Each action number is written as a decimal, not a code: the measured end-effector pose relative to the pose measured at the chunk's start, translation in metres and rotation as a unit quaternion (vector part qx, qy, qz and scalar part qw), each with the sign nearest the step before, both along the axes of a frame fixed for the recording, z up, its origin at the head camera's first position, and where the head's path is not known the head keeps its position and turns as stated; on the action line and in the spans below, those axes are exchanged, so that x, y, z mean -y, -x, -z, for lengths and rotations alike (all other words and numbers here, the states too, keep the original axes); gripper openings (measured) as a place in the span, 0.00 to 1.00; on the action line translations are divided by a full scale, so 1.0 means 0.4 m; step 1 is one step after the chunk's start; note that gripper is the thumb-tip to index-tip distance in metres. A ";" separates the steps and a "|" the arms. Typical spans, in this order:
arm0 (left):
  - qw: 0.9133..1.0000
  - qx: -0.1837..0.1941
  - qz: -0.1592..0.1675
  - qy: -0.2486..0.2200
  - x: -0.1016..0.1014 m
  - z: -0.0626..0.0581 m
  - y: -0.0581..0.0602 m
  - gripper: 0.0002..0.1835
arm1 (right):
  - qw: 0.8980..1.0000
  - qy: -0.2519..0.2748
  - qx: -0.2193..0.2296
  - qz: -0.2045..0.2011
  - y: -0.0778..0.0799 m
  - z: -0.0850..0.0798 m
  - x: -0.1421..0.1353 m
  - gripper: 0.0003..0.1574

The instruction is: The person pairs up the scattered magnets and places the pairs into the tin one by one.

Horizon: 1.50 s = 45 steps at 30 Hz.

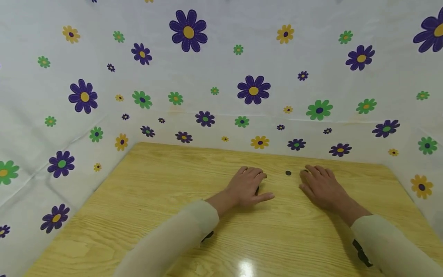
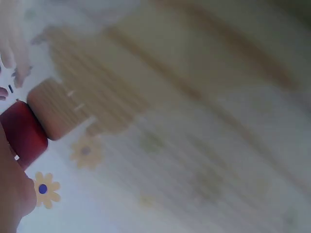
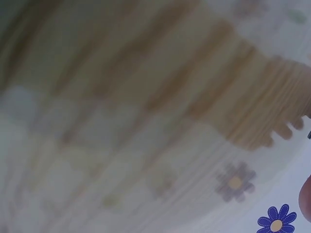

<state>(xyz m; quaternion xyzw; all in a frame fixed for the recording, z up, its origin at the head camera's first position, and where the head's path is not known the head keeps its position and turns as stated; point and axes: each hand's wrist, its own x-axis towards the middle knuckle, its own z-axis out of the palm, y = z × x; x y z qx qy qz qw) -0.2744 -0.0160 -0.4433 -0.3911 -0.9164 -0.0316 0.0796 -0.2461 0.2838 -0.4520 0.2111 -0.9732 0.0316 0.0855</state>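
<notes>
Left hand point(image 1: 246, 187) and right hand point(image 1: 320, 187) both relaxed, unclenched; a small dark disc point(image 1: 288, 173) sits between them on the worktop point(image 1: 187, 173); one careless sideways nudge could send it skidding.

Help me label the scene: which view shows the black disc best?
Head: the black disc lies whole and uncovered on the table. Each wrist view shows only a small dark sliver near an edge, perhaps the disc.

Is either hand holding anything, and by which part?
I can't tell: a red object sits under the left hand and a dark piece peeks out at the right hand, but any grip is hidden.
</notes>
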 end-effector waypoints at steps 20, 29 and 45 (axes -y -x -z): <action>0.999 0.026 -0.026 0.018 -0.117 -0.034 -0.019 0.42 | 1.000 -0.022 0.001 0.019 0.012 0.001 -0.008 0.34; 0.995 0.050 -0.035 0.077 -0.158 -0.022 -0.014 0.45 | 1.000 -0.014 -0.002 0.015 0.014 0.008 -0.002 0.30; 0.983 -0.013 -0.032 0.178 -0.223 0.007 0.006 0.48 | 0.999 -0.028 -0.018 0.028 0.016 0.020 0.016 0.23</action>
